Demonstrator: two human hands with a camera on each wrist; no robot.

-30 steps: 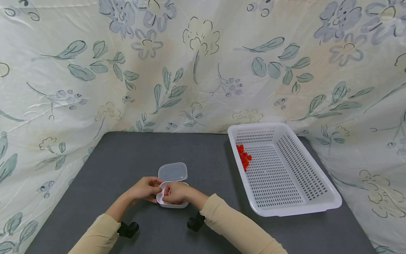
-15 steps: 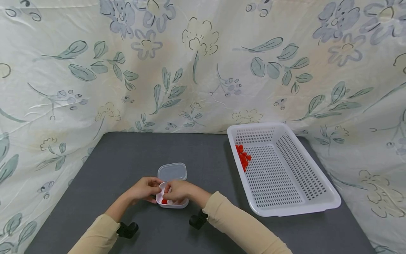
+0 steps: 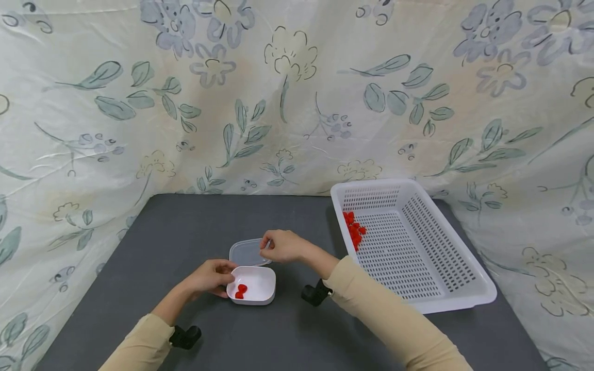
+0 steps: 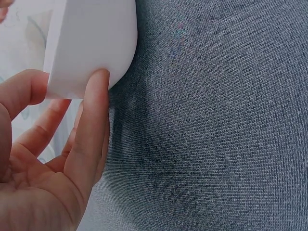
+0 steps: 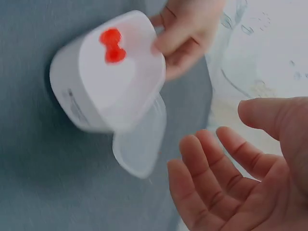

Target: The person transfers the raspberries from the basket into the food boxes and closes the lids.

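Observation:
A small white container (image 3: pixel 260 288) sits on the grey table near the front, with two red pieces (image 3: pixel 240 291) inside. My left hand (image 3: pixel 225 277) grips its left side; in the left wrist view thumb and finger (image 4: pixel 94 110) pinch the container's (image 4: pixel 91 43) corner. A clear lid (image 3: pixel 247 252) lies flat just behind it. My right hand (image 3: pixel 270 245) hovers at the lid's right edge with fingers loosely spread. In the right wrist view its fingers (image 5: pixel 207 183) hold nothing, and the lid (image 5: pixel 139 144), the container (image 5: pixel 120 101) and the red pieces (image 5: pixel 111 45) lie beyond them.
A large white perforated basket (image 3: pixel 464 296) stands on the right of the table, with several red pieces (image 3: pixel 353 231) in its far left corner. A floral cloth hangs behind and at both sides. The dark table surface (image 3: pixel 185 226) stretches left and behind the lid.
My right hand has lifted out of the container and moved back and right to the lid's edge. Two red pieces now show in the container. The left hand keeps its hold.

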